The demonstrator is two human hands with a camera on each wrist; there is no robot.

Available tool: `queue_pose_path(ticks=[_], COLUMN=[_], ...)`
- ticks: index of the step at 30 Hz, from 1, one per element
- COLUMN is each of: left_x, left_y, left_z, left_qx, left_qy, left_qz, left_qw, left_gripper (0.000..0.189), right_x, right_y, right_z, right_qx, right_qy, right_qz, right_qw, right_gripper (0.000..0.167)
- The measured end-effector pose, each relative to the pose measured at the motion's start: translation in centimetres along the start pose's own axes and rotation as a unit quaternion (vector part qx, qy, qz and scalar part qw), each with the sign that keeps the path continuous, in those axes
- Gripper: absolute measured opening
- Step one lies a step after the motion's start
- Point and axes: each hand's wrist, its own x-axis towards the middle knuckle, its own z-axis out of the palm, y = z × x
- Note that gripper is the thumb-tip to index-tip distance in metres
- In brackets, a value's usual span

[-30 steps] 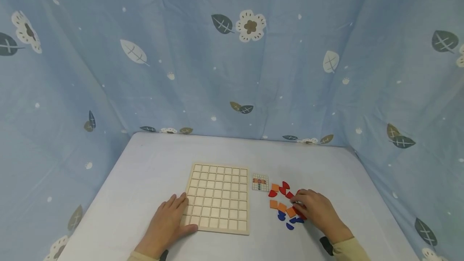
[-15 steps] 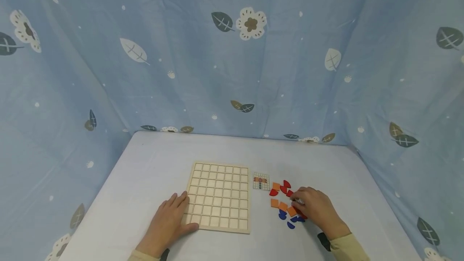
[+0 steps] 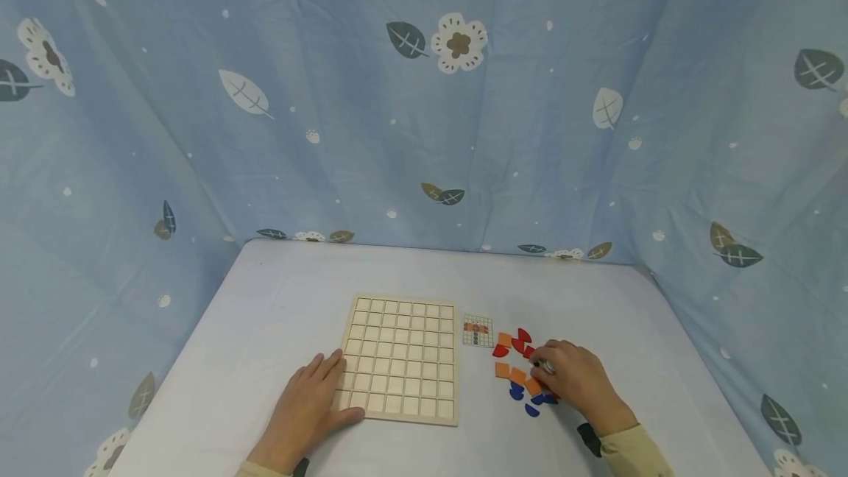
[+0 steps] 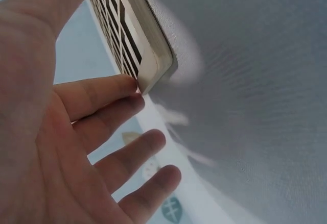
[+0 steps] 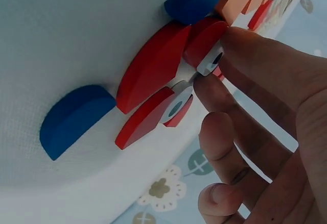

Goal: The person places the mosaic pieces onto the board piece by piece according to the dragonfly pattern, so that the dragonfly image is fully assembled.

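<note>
My left hand (image 3: 301,407) lies at the left side of a wooden grid board (image 3: 401,363), fingers straight along its edge and the thumb at its front edge. In the left wrist view, fingertips (image 4: 130,84) meet the corner of the board. Over a group of coloured tiles, my right hand (image 3: 579,381) pinches a red tile with a white-and-black eye mark (image 5: 210,60) between thumb and forefinger. Beside it in the right wrist view lie a similar eye tile (image 5: 145,119), a red rounded tile (image 5: 153,68) and a blue half-round tile (image 5: 76,119).
A small pattern card (image 3: 478,330) lies just right of the board. Orange squares (image 3: 502,370), red rounded tiles (image 3: 500,351) and blue tiles (image 3: 532,411) are scattered between the card and my right hand. A blue patterned curtain (image 3: 424,131) stands behind the white table (image 3: 298,278).
The fingers of my right hand have shifted slightly, and the white-and-black eye mark shows more clearly between them. My left hand stays on the board.
</note>
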Motion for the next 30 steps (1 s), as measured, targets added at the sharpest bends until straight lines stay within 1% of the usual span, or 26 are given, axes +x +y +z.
queue_pose_path(ticks=[5, 11, 14, 17, 20, 24, 27, 30], left_x=[-0.1, -0.1, -0.1, -0.2, -0.1, -0.1, 0.0, 0.0], left_y=[-0.2, -0.3, -0.3, -0.3, -0.3, -0.2, -0.2, -0.1], left_z=[0.0, 0.1, 0.2, 0.1, 0.1, 0.1, 0.1, 0.0], left_qx=[-0.012, -0.013, -0.016, -0.016, -0.017, -0.018, -0.014, -0.011], left_qy=[-0.005, 0.002, 0.000, -0.006, -0.011, -0.012, -0.010, -0.009], left_qz=[-0.002, 0.006, 0.005, 0.001, -0.003, -0.007, -0.006, -0.004], left_qw=[0.9999, 0.9999, 0.9999, 0.9999, 0.9998, 0.9997, 0.9998, 0.9999], left_gripper=[0.091, 0.090, 0.090, 0.090, 0.091, 0.093, 0.093, 0.093], right_x=[0.0, -0.2, -0.3, -0.2, -0.1, 0.3, 0.8, 1.5], right_y=[0.1, 0.1, 0.0, -0.3, -0.6, -1.3, -1.9, -2.6], right_z=[0.1, 0.3, 0.3, 0.2, 0.2, 0.0, -0.2, -0.3], right_qx=[-0.001, -0.005, -0.005, 0.003, 0.012, 0.024, 0.041, 0.058], right_qy=[0.002, 0.012, 0.035, 0.077, 0.131, 0.195, 0.233, 0.259], right_qz=[0.002, 0.004, -0.005, -0.025, -0.053, -0.096, -0.125, -0.145], right_qw=[1.0000, 0.9999, 0.9994, 0.9967, 0.9899, 0.9759, 0.9636, 0.9530], right_gripper=[0.024, 0.031, 0.033, 0.032, 0.032, 0.033, 0.034, 0.033])
